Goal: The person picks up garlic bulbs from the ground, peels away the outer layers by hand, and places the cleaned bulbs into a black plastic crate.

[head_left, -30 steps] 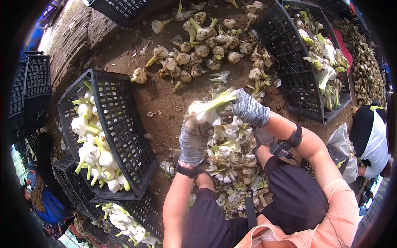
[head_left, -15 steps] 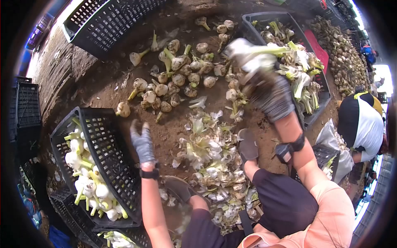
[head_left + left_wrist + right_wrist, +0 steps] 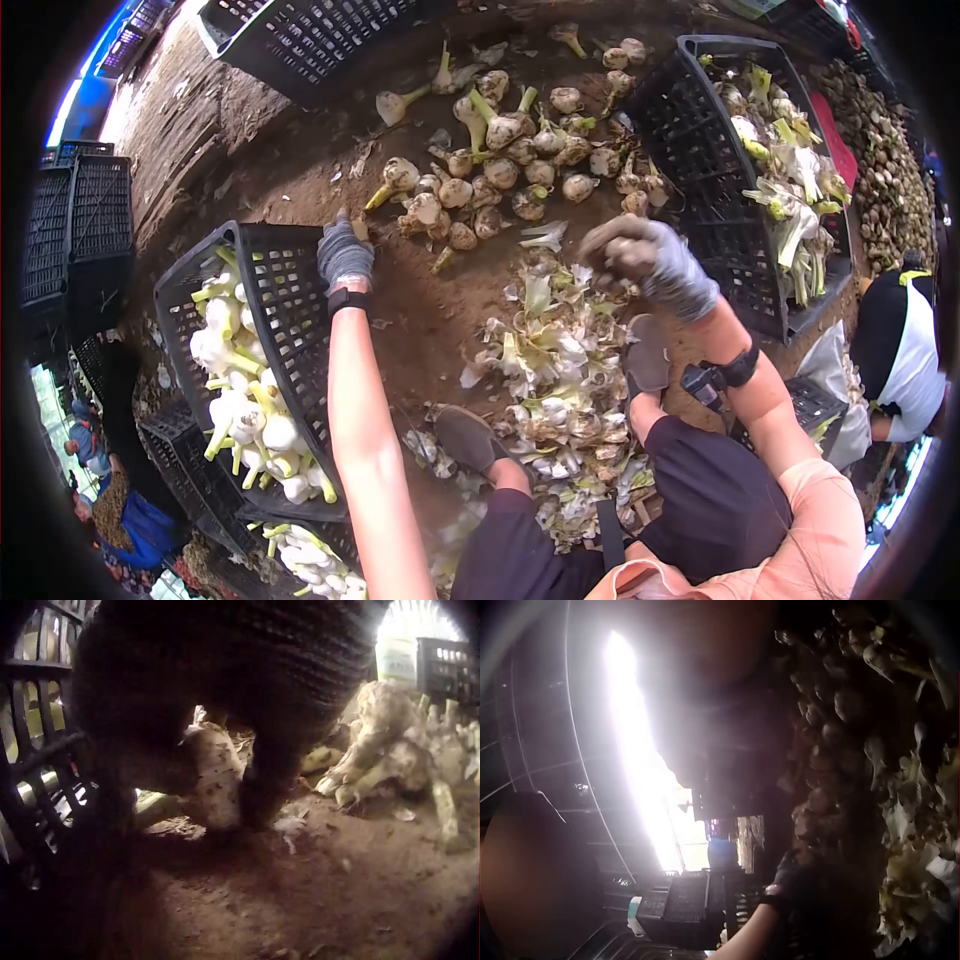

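My gloved left hand (image 3: 346, 252) reaches down to the soil by the far corner of the left crate. In the left wrist view its dark fingers close round a garlic bulb (image 3: 217, 776), which they partly hide. My gloved right hand (image 3: 645, 265) is raised above the ground near the right crate, its dirt-stained fingers loosely bent and nothing seen in them. Soil-covered garlic bulbs (image 3: 500, 174) with cut green stems lie in a loose pile between the hands and beyond. Stripped garlic skins (image 3: 560, 350) are heaped between the feet.
The tilted black left crate (image 3: 300, 290) holds clean white garlic (image 3: 245, 415). A black right crate (image 3: 690, 160) holds garlic with stems (image 3: 795, 190). Another black crate (image 3: 310, 45) stands at the back left. A person in white and black (image 3: 895, 345) bends at the far right.
Both hands were together on a garlic bulb; the right hand then swung it toward the right crate and has come back without it. The left hand moved away to a bulb by the left crate.
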Available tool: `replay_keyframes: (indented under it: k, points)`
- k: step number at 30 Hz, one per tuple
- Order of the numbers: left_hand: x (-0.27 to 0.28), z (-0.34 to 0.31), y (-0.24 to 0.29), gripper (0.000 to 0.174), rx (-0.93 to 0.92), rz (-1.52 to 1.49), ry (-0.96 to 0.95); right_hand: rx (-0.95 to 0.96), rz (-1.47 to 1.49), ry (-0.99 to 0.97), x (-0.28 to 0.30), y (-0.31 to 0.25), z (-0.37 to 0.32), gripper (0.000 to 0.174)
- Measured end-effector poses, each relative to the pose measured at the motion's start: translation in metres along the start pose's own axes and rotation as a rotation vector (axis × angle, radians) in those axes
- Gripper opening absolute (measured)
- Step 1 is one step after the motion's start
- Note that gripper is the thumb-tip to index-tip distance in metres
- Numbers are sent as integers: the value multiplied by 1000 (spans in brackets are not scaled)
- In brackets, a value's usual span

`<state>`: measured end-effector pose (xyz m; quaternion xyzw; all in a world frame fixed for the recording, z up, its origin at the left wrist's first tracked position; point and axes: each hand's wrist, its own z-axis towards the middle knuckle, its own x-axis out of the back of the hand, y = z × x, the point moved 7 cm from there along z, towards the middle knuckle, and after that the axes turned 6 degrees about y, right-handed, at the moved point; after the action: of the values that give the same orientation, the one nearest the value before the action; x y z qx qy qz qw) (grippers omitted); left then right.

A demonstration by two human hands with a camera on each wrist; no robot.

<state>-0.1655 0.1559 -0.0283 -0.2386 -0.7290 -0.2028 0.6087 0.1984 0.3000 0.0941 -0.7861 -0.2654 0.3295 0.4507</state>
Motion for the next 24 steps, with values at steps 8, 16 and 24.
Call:
replay_keyframes:
  k: [8,16,24]
  points:
    - [-4,-62,0,57,-374,-524,222,-308,-82,-80,-30,60,0,25]
    - [61,-179,94,77,-206,-1766,-117,-335,-13,-41,-43,76,-1,35]
    - [63,-244,119,74,-210,-1858,-288,-88,-232,-55,-55,46,-11,41]
